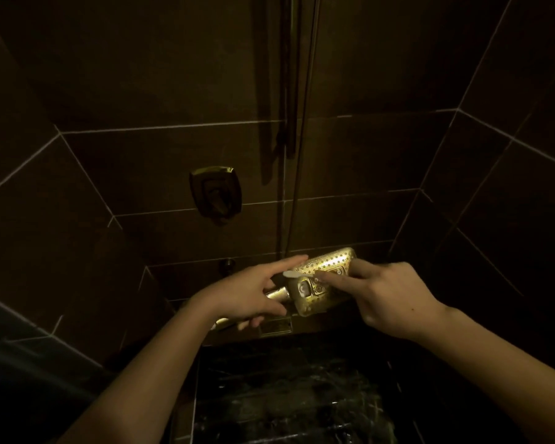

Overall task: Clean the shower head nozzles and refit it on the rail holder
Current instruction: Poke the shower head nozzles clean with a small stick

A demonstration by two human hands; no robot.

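Note:
A gold, rectangular shower head [326, 277] with rows of small nozzles faces up toward me, low in the middle of the view. My left hand [250, 294] grips its gold handle, with the index finger stretched along the head's upper edge. My right hand [388, 299] pinches a small white brush [297, 274] whose tip lies across the nozzle face. The dark vertical rail [290, 91] runs up the back wall above; its holder cannot be made out in the dim light.
A thin hose [305, 129] hangs beside the rail. A gold mixer valve plate [215, 193] sits on the back wall at left. Dark tiled walls close in on both sides. A floor drain grate [276, 326] lies below the hands, with dark marble floor nearer me.

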